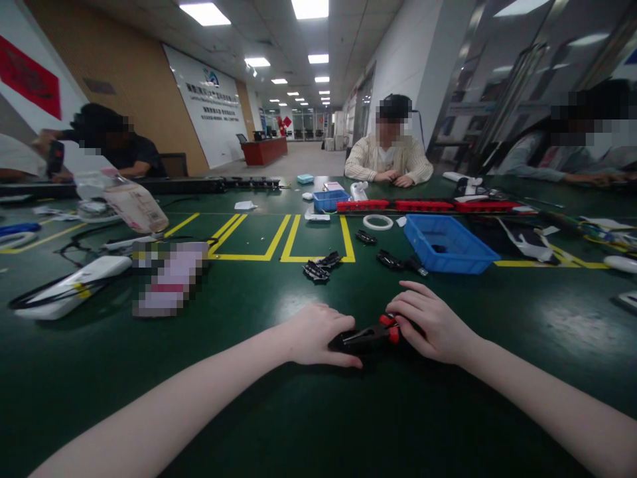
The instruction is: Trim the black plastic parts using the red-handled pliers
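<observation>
My right hand (432, 325) is closed around the red handles of a pair of pliers (365, 337), whose dark jaws point left. Facing it, my left hand (316, 334) has its thumb and fingers around a small black part (338, 343) at the tip of the jaws. Its exact shape is mostly hidden by the fingers and the pliers. Beyond my hands lie several black plastic pieces (316, 271), some with ribbed edges. A blue bin (450, 259) stands past my right hand with a small dark item inside.
To the left are a white power bank-like block (79, 285) with a black cable, a blurred pinkish packet (172, 279) and a tilted plastic bottle (137, 202). Farther off lie a white ring (377, 222), red strips (413, 206) and a smaller blue bin (331, 200). Other people sit around the green table (249, 411).
</observation>
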Available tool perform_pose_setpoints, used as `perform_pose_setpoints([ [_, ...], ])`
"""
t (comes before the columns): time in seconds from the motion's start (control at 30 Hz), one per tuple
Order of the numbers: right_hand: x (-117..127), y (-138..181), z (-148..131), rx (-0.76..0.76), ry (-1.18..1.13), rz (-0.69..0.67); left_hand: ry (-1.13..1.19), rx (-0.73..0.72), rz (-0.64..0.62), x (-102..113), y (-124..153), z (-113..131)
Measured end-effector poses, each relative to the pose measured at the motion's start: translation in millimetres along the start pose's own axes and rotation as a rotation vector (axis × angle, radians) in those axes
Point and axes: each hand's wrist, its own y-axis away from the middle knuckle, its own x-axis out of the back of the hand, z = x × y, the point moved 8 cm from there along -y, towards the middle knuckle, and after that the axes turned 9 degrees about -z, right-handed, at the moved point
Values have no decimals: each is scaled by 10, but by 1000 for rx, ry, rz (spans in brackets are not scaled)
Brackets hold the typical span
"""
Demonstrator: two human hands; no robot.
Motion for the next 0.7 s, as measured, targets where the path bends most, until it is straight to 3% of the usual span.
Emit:
perform_pose_setpoints([
  [0.7, 19, -8, 0, 5, 32, -5, -30, -1, -17, -7, -3, 12],
])
